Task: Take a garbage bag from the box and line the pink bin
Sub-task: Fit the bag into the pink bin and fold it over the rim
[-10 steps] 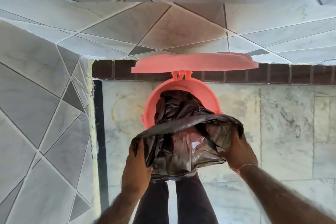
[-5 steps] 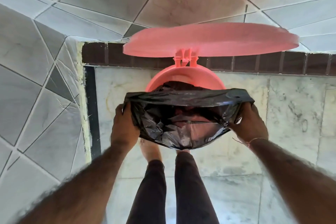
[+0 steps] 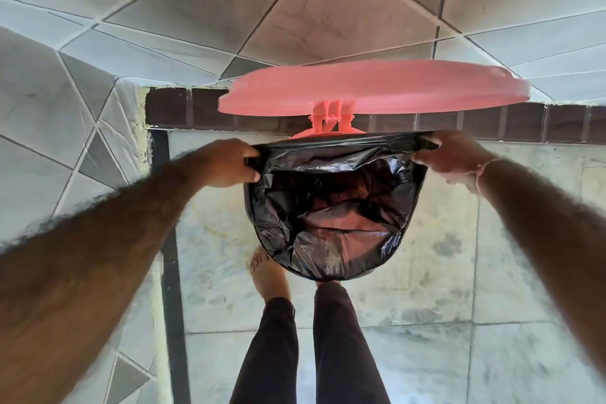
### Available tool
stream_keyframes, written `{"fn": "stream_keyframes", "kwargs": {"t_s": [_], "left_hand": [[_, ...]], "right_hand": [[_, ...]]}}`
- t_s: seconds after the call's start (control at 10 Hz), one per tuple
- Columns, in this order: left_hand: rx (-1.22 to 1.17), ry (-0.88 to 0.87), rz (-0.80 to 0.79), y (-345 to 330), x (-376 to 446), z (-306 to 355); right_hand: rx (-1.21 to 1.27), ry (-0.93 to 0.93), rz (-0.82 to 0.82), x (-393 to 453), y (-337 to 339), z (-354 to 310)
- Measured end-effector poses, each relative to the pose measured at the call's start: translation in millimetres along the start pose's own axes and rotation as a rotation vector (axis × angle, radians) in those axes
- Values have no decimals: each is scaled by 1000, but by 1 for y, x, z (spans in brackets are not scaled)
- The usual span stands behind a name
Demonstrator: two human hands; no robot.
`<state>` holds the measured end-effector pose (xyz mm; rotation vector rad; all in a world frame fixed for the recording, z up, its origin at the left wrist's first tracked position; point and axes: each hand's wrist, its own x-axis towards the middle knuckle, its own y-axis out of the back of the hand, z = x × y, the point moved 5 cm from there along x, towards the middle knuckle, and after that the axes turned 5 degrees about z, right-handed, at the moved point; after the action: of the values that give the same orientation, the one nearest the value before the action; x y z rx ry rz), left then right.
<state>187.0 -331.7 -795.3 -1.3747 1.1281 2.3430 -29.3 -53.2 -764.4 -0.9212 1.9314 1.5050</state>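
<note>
Both hands clamp the bag's mouth: the left hand [image 3: 229, 162] pinches its left end, the right hand [image 3: 449, 152] its right end, and the far hem runs taut and straight between the two grips. The bag [image 3: 331, 216] is thin, glossy black film, deeply creased, its open mouth sagging below the grips into a rounded pouch; pink shows through the folds inside. It covers the bin [image 3: 323, 132], of which only a sliver of pink rim shows just beyond the hem. Above stands the raised lid [image 3: 373, 92], a smooth pink disc on a hinge. Marble floor [image 3: 492, 256] lies open either side; a tiled wall [image 3: 49, 128] stands left.
</note>
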Motion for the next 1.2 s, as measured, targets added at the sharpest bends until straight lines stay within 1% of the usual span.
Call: {"fn": "stream_keyframes", "kwargs": {"t_s": [0.1,0.2,0.3,0.4,0.5,0.6,0.7,0.8,0.9,1.0,1.1,1.2], "left_hand": [[-44,52,160,14,12,27],[-351,261,225,8,20,32],[-241,243,261,5,15,41],[-532,345,296,-6,15,33],[-704,432,250,-20,14,21],[-817,440,181,-29,9,14],[-799,411,109,-33,5,9],[-730,355,97,-33,3,5],[-654,317,123,-31,0,4],[-611,360,127,-31,-5,1],[-668,466,97,-40,-12,-10],[-842,572,66,-55,-21,-20]], "right_hand": [[30,-120,-99,11,-7,-9],[128,-172,-66,16,-15,-14],[234,-183,-87,14,-30,-8],[269,-120,9,18,-39,5],[360,-150,72,22,-47,28],[375,-184,120,17,-51,45],[319,-69,125,11,-51,47],[23,146,151,2,-45,41],[-289,362,151,-7,-46,42],[-578,532,132,-16,-49,54],[-689,584,141,-25,-52,68],[-648,573,103,-25,-63,74]]}}
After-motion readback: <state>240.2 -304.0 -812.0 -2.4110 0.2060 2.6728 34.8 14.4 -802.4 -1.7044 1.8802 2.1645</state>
